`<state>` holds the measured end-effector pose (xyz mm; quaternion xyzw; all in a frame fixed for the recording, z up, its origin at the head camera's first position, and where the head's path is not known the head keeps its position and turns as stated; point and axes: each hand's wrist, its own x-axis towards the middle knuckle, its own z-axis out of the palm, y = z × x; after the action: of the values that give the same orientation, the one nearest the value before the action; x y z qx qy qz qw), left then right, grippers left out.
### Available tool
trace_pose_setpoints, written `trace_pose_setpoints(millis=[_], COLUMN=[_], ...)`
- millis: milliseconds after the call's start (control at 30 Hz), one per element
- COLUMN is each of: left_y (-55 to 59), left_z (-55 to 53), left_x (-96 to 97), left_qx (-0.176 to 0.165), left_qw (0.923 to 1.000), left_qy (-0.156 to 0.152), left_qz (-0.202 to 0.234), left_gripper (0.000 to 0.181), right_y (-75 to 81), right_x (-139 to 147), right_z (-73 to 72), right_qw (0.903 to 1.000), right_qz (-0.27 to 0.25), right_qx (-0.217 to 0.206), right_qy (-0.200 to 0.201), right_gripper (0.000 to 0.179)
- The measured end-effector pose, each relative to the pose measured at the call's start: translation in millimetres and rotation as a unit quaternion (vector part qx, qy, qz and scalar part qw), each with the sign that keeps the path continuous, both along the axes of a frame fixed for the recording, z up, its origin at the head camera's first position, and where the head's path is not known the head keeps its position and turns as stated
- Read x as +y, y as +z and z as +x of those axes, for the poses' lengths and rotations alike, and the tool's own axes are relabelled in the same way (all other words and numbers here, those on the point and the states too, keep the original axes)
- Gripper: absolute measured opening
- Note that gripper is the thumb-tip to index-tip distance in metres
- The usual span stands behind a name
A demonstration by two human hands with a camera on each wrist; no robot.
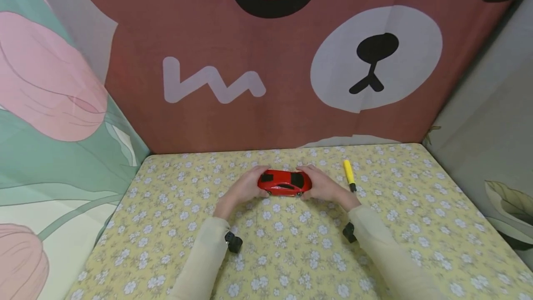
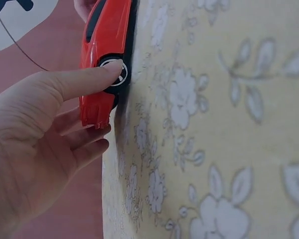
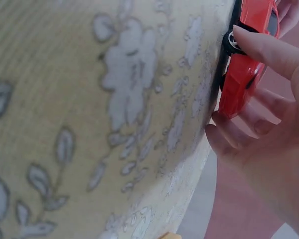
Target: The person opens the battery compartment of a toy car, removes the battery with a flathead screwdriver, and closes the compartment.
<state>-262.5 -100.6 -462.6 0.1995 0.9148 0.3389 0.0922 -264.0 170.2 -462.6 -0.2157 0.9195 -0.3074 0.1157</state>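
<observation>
A red toy car [image 1: 283,183] with black windows sits sideways on the flowered tabletop, a hand at each end. My left hand [image 1: 249,184] grips its left end; in the left wrist view the thumb [image 2: 92,81] presses on a wheel and the other fingers curl behind the body. At the opposite end my right hand [image 1: 319,184] holds the car too, its thumb [image 3: 266,50] against a wheel in the right wrist view, fingers behind the far side. The car's wheels are right at the cloth.
A yellow stick with a black end [image 1: 349,174] lies beyond the right wrist. Behind the table [image 1: 287,253] hangs a reddish-brown cloth [image 1: 270,119] with a bear face. More printed cloth [image 1: 125,161] hangs on the left, and a grey one [image 1: 491,119] on the right.
</observation>
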Motion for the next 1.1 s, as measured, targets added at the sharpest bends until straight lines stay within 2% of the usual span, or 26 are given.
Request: trace_pose_setpoints(millis=[133, 233, 400, 567, 667, 800, 933, 1100], left_y=[2.3, 4.2, 7.8, 10.0, 10.5, 12.8, 17.1, 21.8], left_z=[-1.0, -1.3, -0.3, 2.6, 2.9, 2.8, 3.9, 7.7], left_x=[-5.6, -11.3, -16.5, -18.5, -18.8, -17.3, -14.6, -10.4], left_qx=[-0.029, -0.066, -0.111, -0.135, -0.159, -0.179, -0.176, -0.165], left_qw=[0.9980, 0.9913, 0.9748, 0.9615, 0.9491, 0.9346, 0.9337, 0.9403], left_qy=[-0.006, -0.011, -0.023, -0.003, 0.009, 0.018, 0.038, 0.057], left_qz=[0.055, 0.113, 0.192, 0.239, 0.272, 0.307, 0.310, 0.292], left_gripper=[0.085, 0.084, 0.080, 0.070, 0.066, 0.063, 0.061, 0.060], right_y=[2.9, 9.4, 17.6, 19.1, 20.4, 27.0, 33.0, 35.9], right_x=[5.1, 9.9, 15.3, 16.3, 16.0, 12.5, 8.5, 6.9], right_z=[-0.6, 0.4, 2.7, 4.2, 4.8, 6.1, 7.6, 8.1], right_qw=[0.9986, 0.9931, 0.9772, 0.9612, 0.9533, 0.9495, 0.9484, 0.9442], right_qz=[-0.047, -0.100, -0.175, -0.223, -0.247, -0.259, -0.258, -0.266], right_qx=[-0.023, -0.061, -0.120, -0.162, -0.174, -0.173, -0.173, -0.167], right_qy=[-0.001, -0.002, 0.002, -0.002, -0.012, -0.035, -0.063, -0.098], right_gripper=[0.092, 0.089, 0.082, 0.077, 0.075, 0.072, 0.070, 0.067])
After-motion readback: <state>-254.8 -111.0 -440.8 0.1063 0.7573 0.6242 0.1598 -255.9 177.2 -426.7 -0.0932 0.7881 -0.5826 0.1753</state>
